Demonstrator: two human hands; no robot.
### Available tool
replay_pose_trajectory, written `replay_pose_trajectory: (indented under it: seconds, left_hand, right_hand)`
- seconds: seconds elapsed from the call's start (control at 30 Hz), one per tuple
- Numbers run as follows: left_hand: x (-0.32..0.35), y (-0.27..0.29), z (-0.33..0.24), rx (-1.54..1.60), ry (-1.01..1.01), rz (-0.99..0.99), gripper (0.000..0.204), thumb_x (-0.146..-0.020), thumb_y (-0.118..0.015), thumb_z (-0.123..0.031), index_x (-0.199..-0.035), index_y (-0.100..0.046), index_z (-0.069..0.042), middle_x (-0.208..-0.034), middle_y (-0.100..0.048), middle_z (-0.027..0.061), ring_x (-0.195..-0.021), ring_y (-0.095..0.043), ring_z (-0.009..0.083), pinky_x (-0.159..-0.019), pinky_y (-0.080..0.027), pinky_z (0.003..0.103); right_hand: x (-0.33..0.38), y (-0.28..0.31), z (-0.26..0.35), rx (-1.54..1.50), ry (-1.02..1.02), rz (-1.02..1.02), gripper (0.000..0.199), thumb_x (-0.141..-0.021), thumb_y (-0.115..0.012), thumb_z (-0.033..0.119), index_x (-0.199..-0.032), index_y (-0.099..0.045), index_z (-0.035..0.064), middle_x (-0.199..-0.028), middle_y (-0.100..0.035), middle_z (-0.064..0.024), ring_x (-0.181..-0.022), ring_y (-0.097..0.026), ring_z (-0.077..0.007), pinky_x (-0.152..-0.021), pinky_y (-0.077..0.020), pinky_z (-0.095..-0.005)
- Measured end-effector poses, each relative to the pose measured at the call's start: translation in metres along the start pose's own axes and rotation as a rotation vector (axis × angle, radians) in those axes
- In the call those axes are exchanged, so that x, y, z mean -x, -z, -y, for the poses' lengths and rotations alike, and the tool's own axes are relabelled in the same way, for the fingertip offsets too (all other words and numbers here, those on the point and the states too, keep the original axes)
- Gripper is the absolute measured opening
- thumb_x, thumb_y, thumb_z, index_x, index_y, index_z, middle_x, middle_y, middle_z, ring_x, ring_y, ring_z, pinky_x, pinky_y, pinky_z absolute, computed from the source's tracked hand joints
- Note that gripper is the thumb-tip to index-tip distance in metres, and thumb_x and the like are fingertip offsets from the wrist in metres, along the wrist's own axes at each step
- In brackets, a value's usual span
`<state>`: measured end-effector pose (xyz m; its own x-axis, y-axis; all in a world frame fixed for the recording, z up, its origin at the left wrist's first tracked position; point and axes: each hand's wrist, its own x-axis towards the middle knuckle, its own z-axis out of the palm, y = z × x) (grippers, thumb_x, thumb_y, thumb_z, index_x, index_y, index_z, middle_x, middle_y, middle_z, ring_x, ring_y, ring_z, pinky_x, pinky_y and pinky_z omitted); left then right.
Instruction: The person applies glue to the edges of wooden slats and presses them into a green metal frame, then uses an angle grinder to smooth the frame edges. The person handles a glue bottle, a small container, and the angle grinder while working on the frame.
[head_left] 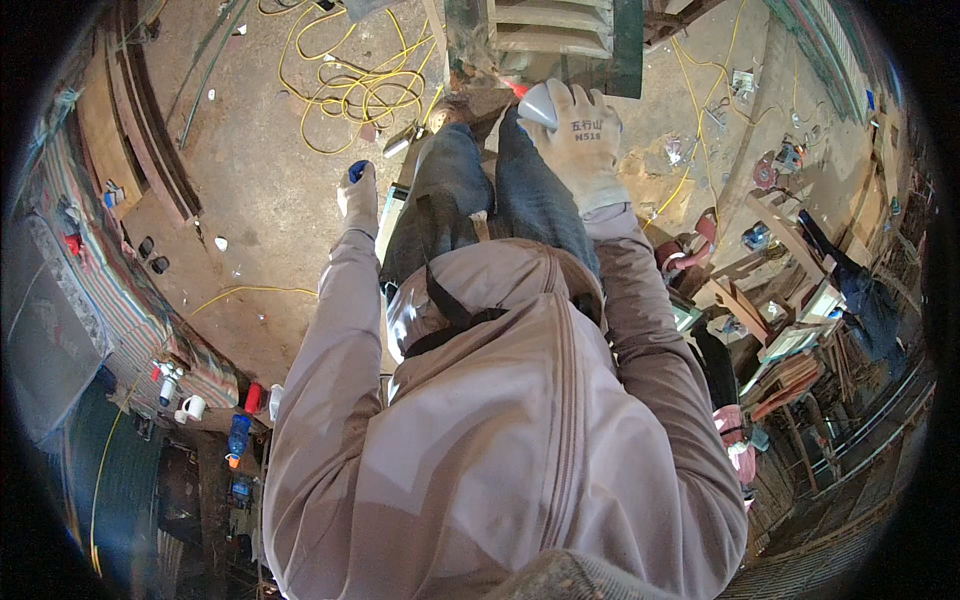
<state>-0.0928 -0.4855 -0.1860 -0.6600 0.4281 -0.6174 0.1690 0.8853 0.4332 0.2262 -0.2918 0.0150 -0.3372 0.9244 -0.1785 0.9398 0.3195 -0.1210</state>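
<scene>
My right hand, in a pale work glove, is closed around a grey-white squeeze bottle with a red nozzle. The bottle lies tilted above my right knee, its nozzle reaching toward the lower left corner of a slatted wooden piece. My left hand, gloved too, is held out left of my knees. Its fingers are closed on a small dark blue thing whose kind I cannot make out. The glove hides the far side of the bottle.
A coiled yellow hose lies on the floor ahead to the left. More yellow line runs along the right. Wood offcuts are piled at the right. A striped cloth, a white mug and a blue bottle are at the left.
</scene>
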Motion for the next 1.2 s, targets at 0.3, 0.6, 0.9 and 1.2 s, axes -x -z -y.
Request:
replay_pose_trajectory:
  seconds: [0.3, 0.6, 0.9, 1.2]
  left_hand:
    - [-0.034, -0.022, 0.045, 0.182, -0.014, 0.072, 0.025, -0.096, -0.07, -0.03, -0.109, -0.075, -0.009, -0.084, -0.07, -0.0006, -0.069, -0.059, 0.0082, -0.06, -0.047, 0.026]
    - [-0.033, -0.015, 0.074, 0.077, 0.194, 0.14, 0.027, -0.096, -0.069, -0.033, -0.112, -0.075, -0.012, -0.089, -0.073, -0.0004, -0.072, -0.063, 0.0095, -0.061, -0.047, 0.026]
    - [-0.022, -0.013, 0.026, 0.329, 0.192, 0.268, 0.029, -0.099, -0.066, -0.033, -0.121, -0.072, -0.014, -0.101, -0.075, 0.001, -0.082, -0.066, 0.0103, -0.068, -0.049, 0.028]
    - [-0.023, -0.011, 0.036, 0.297, 0.099, 0.325, 0.027, -0.103, -0.06, -0.028, -0.126, -0.069, -0.019, -0.106, -0.074, 0.0028, -0.088, -0.067, 0.0109, -0.07, -0.05, 0.029]
  right_hand:
    - [-0.002, 0.002, 0.0, -0.025, 0.034, -0.057, 0.056, -0.08, -0.079, 0.047, -0.121, -0.058, 0.0139, -0.108, -0.066, -0.0066, -0.104, -0.062, -0.0276, -0.081, -0.0505, -0.0469]
    - [0.001, 0.004, -0.01, 0.003, 0.048, -0.054, 0.058, -0.079, -0.079, 0.047, -0.122, -0.058, 0.014, -0.106, -0.066, -0.0068, -0.102, -0.062, -0.0275, -0.081, -0.051, -0.0463]
    - [0.005, -0.002, 0.001, -0.001, 0.037, -0.051, 0.071, -0.079, -0.079, 0.049, -0.135, -0.052, 0.0152, -0.122, -0.063, -0.0102, -0.114, -0.059, -0.0323, -0.091, -0.0461, -0.056]
    - [0.057, -0.032, -0.014, -0.551, -0.042, 0.079, 0.075, -0.079, -0.08, 0.039, -0.143, -0.047, 0.0151, -0.134, -0.06, -0.0134, -0.127, -0.054, -0.0379, -0.1, -0.0441, -0.056]
